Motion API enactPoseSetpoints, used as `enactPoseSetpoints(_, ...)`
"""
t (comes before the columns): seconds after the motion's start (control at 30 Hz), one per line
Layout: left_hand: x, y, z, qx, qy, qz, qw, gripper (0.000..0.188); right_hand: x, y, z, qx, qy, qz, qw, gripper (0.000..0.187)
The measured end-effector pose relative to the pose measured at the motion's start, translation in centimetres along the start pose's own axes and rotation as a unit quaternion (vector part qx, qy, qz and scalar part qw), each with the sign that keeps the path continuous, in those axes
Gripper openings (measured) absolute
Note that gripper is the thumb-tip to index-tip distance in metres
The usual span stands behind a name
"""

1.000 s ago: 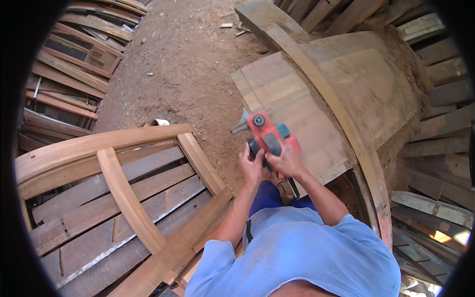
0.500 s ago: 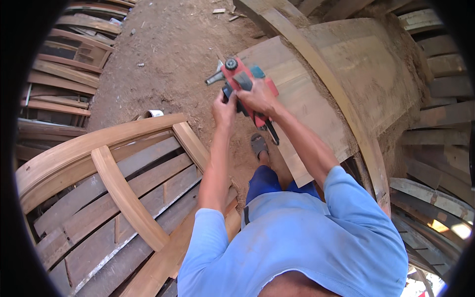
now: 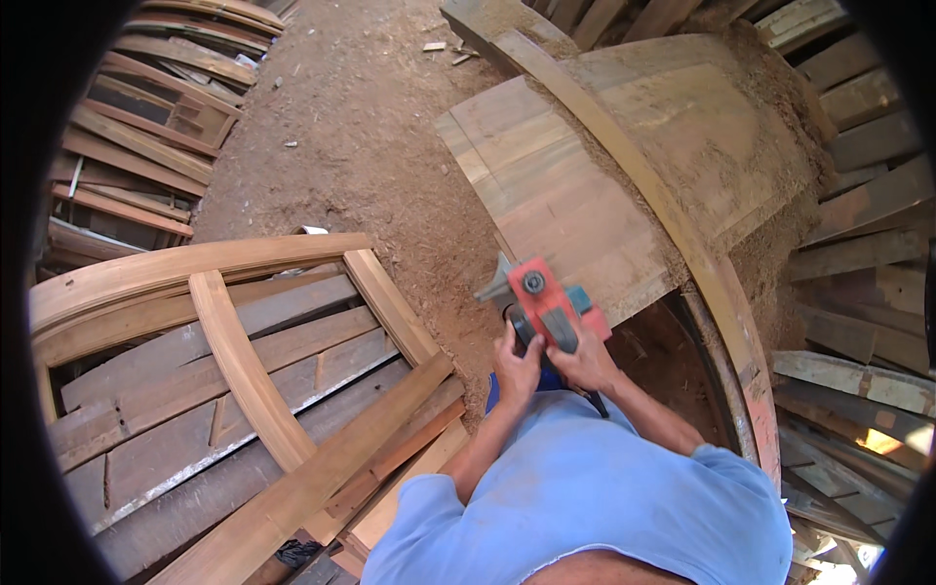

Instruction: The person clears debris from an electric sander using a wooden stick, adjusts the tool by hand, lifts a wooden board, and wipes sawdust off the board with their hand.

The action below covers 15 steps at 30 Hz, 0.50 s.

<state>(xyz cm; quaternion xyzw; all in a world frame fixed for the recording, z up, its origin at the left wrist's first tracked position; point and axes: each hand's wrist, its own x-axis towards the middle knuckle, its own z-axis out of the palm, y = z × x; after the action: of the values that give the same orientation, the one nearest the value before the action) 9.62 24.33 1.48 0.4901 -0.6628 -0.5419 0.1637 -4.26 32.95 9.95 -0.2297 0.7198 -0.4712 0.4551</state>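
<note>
A red electric hand planer (image 3: 546, 294) with a black front knob and a grey chip chute is held close in front of my body. My right hand (image 3: 588, 361) wraps round its dark handle. My left hand (image 3: 520, 364) is closed on the black part at the planer's side. Just beyond the tool lies a wide wooden panel (image 3: 565, 195) made of joined boards, dusted with shavings. Whether the planer's sole touches the panel's near edge is hard to tell.
A long curved timber (image 3: 634, 146) crosses the panel on the right. At left, a curved wooden frame (image 3: 234, 351) lies over stacked planks. More timber (image 3: 146, 136) is piled at far left, and other boards (image 3: 868, 205) stand along the right. Shavings litter the dirt floor (image 3: 361, 127).
Both hands have drawn the planer back toward my body and slightly right. My arms are now more bent. More of the panel's far left end shows.
</note>
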Motion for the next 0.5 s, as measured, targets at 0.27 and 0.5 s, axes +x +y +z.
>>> enactPoseSetpoints(0.27,3.6,-0.9,-0.5,-0.113,0.010,0.000,0.994,0.057,3.5,-1.4,0.5,-0.038,-0.007,0.003,0.999,0.036)
enactPoseSetpoints(0.5,15.7,5.1,-2.8,-0.212,-0.009,0.033,0.977,0.036,16.2,-3.5,2.2,-0.085,0.068,-0.142,0.984,0.039)
